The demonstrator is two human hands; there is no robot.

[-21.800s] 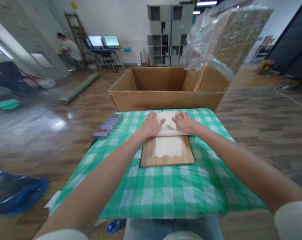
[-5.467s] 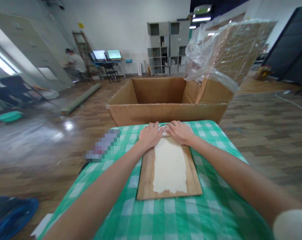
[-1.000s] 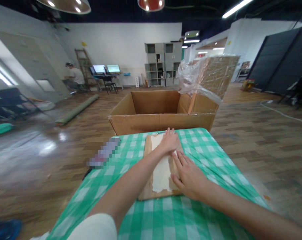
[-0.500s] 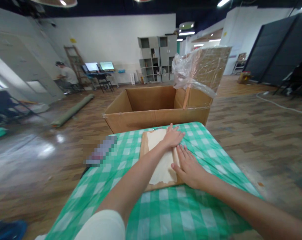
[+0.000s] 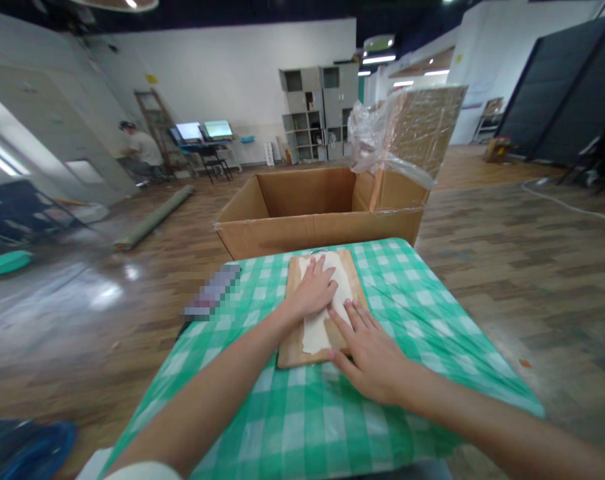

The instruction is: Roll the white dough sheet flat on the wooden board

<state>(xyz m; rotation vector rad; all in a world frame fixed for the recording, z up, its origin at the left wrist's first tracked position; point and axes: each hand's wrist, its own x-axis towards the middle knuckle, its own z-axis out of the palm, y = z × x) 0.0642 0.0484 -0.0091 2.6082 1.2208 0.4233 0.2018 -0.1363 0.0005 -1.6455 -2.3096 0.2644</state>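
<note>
A wooden board lies on the green-and-white checked tablecloth. A flat sheet of pale dough stretches along the board. My left hand rests palm down on the middle of the dough, fingers spread. My right hand lies flat on the board's near right corner and the cloth, fingers stretched out beside the dough's edge. Neither hand holds anything.
A large open cardboard box stands right behind the table, with a plastic-wrapped carton at its right. A blurred-out object lies at the table's left edge. A person sits far off at monitors. Wooden floor surrounds the table.
My left hand has slid back from the dough's far end to its middle. My right hand has drawn a little nearer, onto the board's near corner. Earlier both hands pressed the dough's far end.
</note>
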